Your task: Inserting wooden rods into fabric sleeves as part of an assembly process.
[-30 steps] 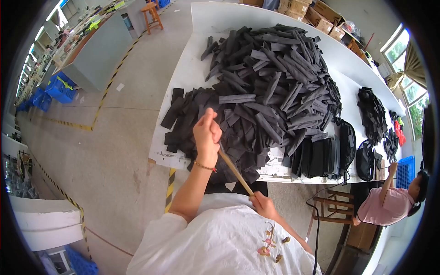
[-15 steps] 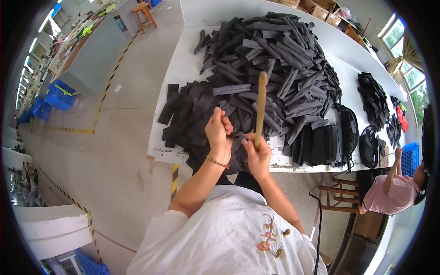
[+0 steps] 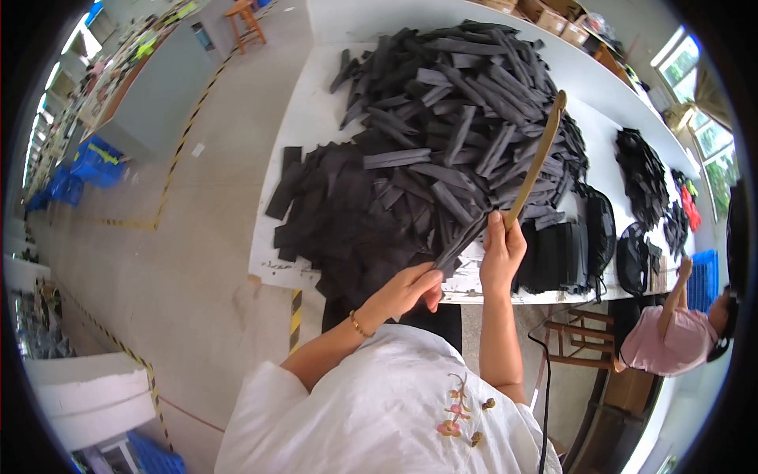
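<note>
nearest, below the pile, is the wearer's white shirt (image 3: 355, 403), with stitched flowers (image 3: 454, 415) down its front. the left hand (image 3: 414, 290), a bracelet (image 3: 359, 324) at its wrist, is closed on the near end of a dark strip (image 3: 466, 239), just short of the pile. the right hand (image 3: 503, 249) is clamped round the lower part of a wooden stick (image 3: 537, 162) and is at the strip's far end; the stick tilts up across the pile's right side. the strip runs slantwise between both hands, in front of the pile. next comes the pile (image 3: 474, 95) itself, dark folded pieces on a white table (image 3: 316, 87), with flatter pieces (image 3: 339, 205) spread at its near left. right of the pile stand black pads (image 3: 553, 257) in a row and a black bag (image 3: 600, 233). farther right of it, a person in pink (image 3: 667, 340) sits on a stool (image 3: 580, 340). behind the pile are cardboard boxes (image 3: 562, 30).
</note>
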`<state>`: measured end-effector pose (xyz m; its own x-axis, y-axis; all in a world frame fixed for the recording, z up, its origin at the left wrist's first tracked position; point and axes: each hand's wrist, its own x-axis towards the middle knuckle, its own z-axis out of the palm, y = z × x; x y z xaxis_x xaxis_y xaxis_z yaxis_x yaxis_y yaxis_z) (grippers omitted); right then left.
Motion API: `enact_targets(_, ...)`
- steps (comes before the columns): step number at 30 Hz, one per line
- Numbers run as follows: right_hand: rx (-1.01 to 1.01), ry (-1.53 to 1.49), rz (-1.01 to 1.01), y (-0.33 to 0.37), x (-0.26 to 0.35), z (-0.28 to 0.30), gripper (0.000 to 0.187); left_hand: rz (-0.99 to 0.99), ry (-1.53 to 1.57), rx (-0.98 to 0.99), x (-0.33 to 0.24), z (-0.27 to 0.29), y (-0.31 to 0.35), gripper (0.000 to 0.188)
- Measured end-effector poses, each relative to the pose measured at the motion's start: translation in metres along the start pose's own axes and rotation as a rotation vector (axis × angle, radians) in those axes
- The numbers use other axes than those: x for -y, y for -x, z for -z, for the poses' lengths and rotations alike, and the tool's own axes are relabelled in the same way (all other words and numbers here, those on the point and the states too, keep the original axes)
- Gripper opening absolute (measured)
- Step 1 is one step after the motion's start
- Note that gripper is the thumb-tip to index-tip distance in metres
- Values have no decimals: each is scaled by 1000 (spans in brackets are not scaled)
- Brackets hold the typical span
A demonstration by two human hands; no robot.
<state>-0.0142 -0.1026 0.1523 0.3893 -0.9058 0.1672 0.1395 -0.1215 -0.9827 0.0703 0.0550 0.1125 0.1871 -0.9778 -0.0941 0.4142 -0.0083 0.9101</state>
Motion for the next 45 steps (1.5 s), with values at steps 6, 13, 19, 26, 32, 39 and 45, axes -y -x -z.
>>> enact_targets(6, 32, -36, -60, -36, 5, 18, 25, -197, -212, -238, 23, 17, 17, 29)
enact_targets(13, 346, 88, -136, 11, 0, 4, 27, -243, -56, -176, -43, 19, -53, 11)
enact_targets(19, 406, 121, -124, 17, -13, -5, 27, -219, 45, -378, -25, 20, -54, 21)
enact_targets(26, 258, 237, 73, -78, 20, -4, 26, -402, -364, -698, -26, 65, -40, 22)
enact_targets(32, -131, 517, 309, -180, 20, 24, 29, -426, -946, -1394, -44, 270, -14, 19)
enact_targets(39, 156, 417, 83, -58, -82, 28, 17, -88, -1247, -1140, -14, 344, -1, 22)
enact_targets(45, 411, 572, 86, -1, -58, 45, 14, -366, -1124, -1040, -62, 293, 0, 11)
